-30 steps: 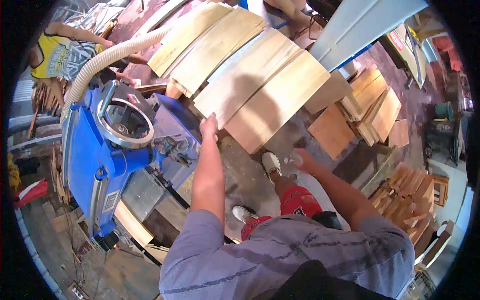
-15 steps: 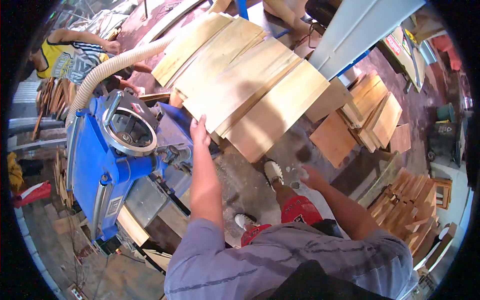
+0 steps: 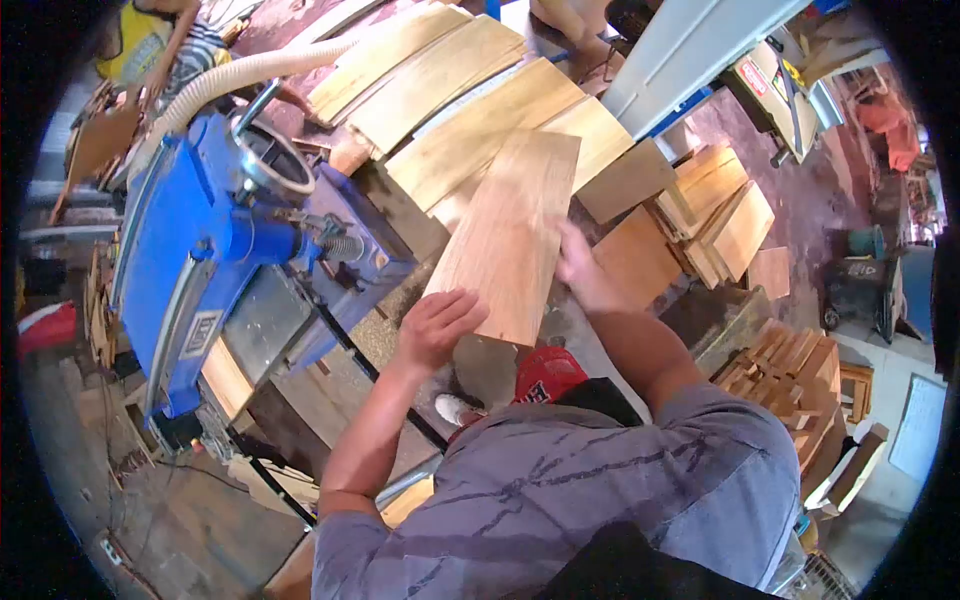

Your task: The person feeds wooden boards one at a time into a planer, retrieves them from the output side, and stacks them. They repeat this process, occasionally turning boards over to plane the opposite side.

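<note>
A long, pale wooden board (image 3: 515,225) is raised in front of me, tilted, its near end close to my body. My right hand (image 3: 578,262) grips its right edge, thumb on the side nearest me. At the near left corner, my left hand (image 3: 440,325) is on the board with fingers laid over its edge; the thumb is hidden. Beyond it, several similar boards (image 3: 440,85) lie side by side, partly overlapping, and the raised board covers part of them.
A blue machine (image 3: 190,260) with a handwheel (image 3: 275,160) stands to my left, with a ribbed hose (image 3: 215,90) behind it. Stacked boards (image 3: 730,215) and wood pieces (image 3: 785,375) are on the right. Another person (image 3: 150,50) is at the far left.
One board has been lifted from the row and drawn toward me. My right hand has come up from my side to its right edge; my left hand has moved to its near corner.
</note>
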`<state>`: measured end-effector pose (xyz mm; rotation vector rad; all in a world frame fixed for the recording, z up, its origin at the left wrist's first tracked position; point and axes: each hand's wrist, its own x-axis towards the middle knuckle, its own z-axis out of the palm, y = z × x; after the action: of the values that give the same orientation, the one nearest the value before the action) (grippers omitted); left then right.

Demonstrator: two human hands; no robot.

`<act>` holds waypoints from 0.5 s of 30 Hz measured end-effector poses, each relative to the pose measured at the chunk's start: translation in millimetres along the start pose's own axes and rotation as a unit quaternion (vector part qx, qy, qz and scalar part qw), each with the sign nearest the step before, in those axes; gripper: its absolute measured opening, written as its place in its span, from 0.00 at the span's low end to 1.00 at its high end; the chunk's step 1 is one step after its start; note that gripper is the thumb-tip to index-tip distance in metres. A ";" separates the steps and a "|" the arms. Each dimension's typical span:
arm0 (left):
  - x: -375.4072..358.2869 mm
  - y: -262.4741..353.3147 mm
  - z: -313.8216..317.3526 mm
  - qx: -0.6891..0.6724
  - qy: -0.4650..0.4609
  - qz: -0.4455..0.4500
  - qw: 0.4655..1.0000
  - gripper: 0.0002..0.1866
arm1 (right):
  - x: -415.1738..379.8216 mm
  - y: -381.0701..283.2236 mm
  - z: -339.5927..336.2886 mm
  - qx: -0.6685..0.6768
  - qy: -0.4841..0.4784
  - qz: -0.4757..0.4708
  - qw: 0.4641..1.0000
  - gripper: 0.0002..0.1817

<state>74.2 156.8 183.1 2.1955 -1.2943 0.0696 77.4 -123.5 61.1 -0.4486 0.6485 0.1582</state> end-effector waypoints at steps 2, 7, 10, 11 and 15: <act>-22.3 13.5 -12.2 0.006 -0.027 -0.010 1.000 0.19 | -21.1 25.4 -11.4 -0.020 -0.067 0.027 0.997 0.26; -117.2 52.8 -24.2 0.108 -0.134 -0.076 0.982 0.27 | -87.5 80.5 5.2 -0.050 -0.163 0.018 0.985 0.28; -185.0 82.2 -38.4 0.190 -0.108 -0.076 0.973 0.32 | -144.6 110.3 37.8 -0.117 -0.219 0.009 0.969 0.27; -207.8 95.6 -46.6 0.203 -0.097 -0.095 0.970 0.32 | -163.1 124.6 49.5 -0.137 -0.235 0.005 0.962 0.26; -317.3 147.7 -70.4 0.155 0.015 -0.164 0.974 0.27 | -221.3 196.5 103.5 -0.209 -0.291 0.058 0.932 0.26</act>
<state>-196.5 388.5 205.1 2.6367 -0.9377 0.1847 -95.4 97.8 200.6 -0.7354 0.0479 0.5269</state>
